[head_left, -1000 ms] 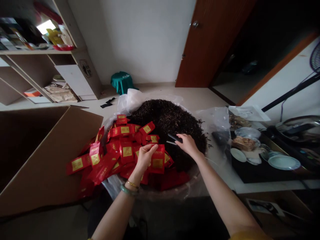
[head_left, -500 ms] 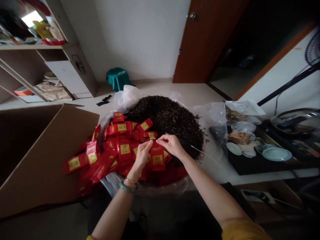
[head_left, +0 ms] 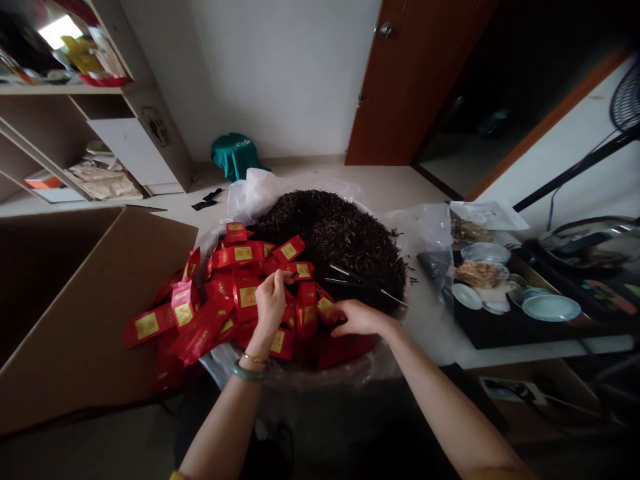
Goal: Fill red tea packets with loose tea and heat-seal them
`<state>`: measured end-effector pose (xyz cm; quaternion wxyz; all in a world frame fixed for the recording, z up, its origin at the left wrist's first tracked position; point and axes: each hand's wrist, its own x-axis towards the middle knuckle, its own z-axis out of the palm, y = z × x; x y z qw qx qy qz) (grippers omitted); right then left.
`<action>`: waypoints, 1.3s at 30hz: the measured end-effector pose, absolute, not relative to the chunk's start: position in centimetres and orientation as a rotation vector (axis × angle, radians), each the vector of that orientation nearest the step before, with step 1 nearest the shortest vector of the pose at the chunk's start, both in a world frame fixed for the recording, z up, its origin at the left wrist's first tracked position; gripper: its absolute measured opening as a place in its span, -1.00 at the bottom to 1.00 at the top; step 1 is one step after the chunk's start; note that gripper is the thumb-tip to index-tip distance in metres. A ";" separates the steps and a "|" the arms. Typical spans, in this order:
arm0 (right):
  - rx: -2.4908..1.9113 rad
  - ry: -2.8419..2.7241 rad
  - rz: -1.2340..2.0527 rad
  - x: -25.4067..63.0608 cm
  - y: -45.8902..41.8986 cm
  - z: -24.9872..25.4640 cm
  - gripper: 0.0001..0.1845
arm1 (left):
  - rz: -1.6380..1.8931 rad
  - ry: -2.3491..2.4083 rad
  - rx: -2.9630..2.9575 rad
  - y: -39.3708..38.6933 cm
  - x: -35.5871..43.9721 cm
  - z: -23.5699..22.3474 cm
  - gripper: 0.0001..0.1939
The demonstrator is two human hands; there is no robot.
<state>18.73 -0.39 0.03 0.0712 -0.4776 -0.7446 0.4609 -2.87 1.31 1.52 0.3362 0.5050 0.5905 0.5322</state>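
Observation:
My left hand is closed above the heap of red packets, thumb and fingertips pressed together. What they pinch, if anything, is too small to make out. To its right, a red packet with a gold label lies tilted on the heap. My right hand reaches low at the heap's right side, thumb and fingers apart around the edge of the packets; its fingertips are partly hidden. A slender dark tool with pale edges rests on the dark dried leaves, beyond my right hand.
A large cardboard box stands open at the left. Clear plastic sheeting lines the round container under the leaves. On the right, a black tray bears dishes, including a pale oval dish. A teal-covered object stands by the wall.
My right hand put the dark tool down on the leaves, pinched at the packet's top beside my left hand, then moved down right. My left hand has moved left, away from that packet.

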 end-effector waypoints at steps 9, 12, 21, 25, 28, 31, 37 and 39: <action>-1.477 -2.194 1.576 18.8 0.5 -1.6 -0.71 | 0.670 1.760 2.153 0.1 -1.2 0.8 -0.48; -1.479 -2.200 1.568 18.9 1.0 -1.7 -0.73 | 0.414 1.814 2.271 -0.4 -0.5 0.7 -0.40; -1.396 -2.202 1.388 18.9 0.6 -0.4 -0.77 | 0.528 1.806 2.136 0.0 -1.0 0.4 -0.62; -1.347 -2.249 1.328 18.4 0.0 0.1 -0.80 | 0.785 1.999 2.005 0.5 -2.4 2.1 -0.67; -1.275 -2.315 1.306 17.5 -0.2 -0.3 -0.79 | 0.843 2.183 1.902 0.6 -3.5 3.5 -0.65; -1.221 -2.376 1.302 16.4 0.0 -1.1 -0.82 | 0.750 2.290 1.884 0.4 -4.2 4.3 -0.61; -1.198 -2.350 1.413 15.3 0.2 -2.0 -0.75 | 0.576 2.255 2.019 0.2 -4.4 4.0 -0.67; -1.168 -2.302 1.473 15.2 0.1 -1.9 -0.74 | 0.631 2.161 2.083 0.3 -4.3 3.7 -0.71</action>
